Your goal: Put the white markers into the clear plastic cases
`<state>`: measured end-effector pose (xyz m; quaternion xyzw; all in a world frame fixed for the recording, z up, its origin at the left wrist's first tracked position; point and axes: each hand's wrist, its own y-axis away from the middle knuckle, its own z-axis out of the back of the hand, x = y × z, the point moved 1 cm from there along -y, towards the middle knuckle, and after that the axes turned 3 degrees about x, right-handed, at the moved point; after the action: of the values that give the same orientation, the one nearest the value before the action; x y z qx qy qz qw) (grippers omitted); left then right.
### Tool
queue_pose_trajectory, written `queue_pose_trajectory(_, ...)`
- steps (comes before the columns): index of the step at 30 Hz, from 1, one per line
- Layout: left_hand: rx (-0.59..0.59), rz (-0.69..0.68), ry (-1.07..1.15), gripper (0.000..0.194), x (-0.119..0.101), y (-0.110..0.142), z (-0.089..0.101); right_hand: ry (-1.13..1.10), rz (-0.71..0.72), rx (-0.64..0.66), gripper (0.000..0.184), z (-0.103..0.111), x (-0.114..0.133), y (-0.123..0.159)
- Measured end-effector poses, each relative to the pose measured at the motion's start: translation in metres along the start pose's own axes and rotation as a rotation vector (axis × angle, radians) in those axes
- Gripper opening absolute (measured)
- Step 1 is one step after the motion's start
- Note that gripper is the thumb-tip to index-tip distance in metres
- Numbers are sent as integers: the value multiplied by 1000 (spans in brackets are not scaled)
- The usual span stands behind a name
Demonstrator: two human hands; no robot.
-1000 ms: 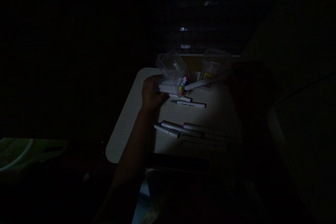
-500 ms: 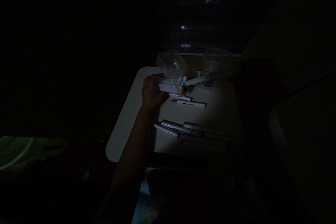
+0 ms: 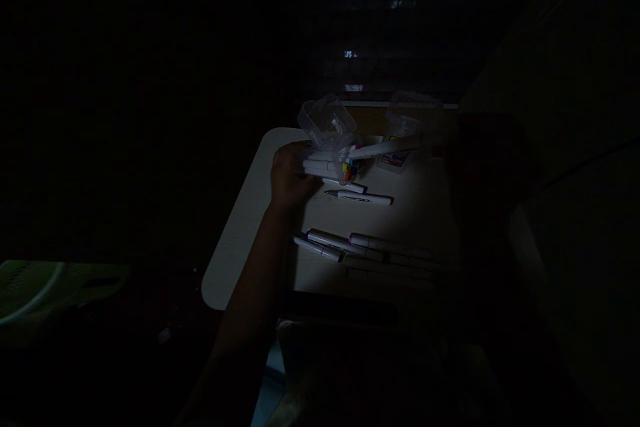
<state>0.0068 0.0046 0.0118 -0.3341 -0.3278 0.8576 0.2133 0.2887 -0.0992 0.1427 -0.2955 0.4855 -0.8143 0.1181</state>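
My left hand (image 3: 289, 177) is closed around a clear plastic case (image 3: 330, 165) lying on its side, its hinged lid (image 3: 327, 119) swung open at the back. White markers with coloured ends fill the case, which opens to the right. In deep shadow at the right, my right hand (image 3: 480, 160) grips a white marker (image 3: 387, 146); its far end reaches the mouth of the case. Just below the case lies a marker with its tip bare (image 3: 363, 197), and another marker (image 3: 357, 187) is partly under the case.
A second clear case (image 3: 400, 140) with a yellow label stands open at the back of the white table (image 3: 240, 240). Several markers (image 3: 345, 243) lie nearer me, some in shadow. A green perforated object (image 3: 65, 283) is at lower left.
My right hand has moved slightly to the right and the held marker's far end has risen toward the upper part of the case mouth. My left hand and the case stay put.
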Motion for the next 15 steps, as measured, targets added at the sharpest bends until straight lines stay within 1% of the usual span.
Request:
queue_pose_trajectory(5,18,52,-8,62,-2,0,1,23,5,19,18,-2,-3,0)
queue_pose_trajectory(8,26,60,-8,62,-3,0,1,-14,-30,22,18,-3,-2,-1)
queue_pose_trajectory(10,21,57,-3,63,-3,1,1,-40,-38,11,18,-3,-2,-1)
queue_pose_trajectory(15,6,74,-14,61,-3,3,-1,7,-12,-11,20,-2,-3,0)
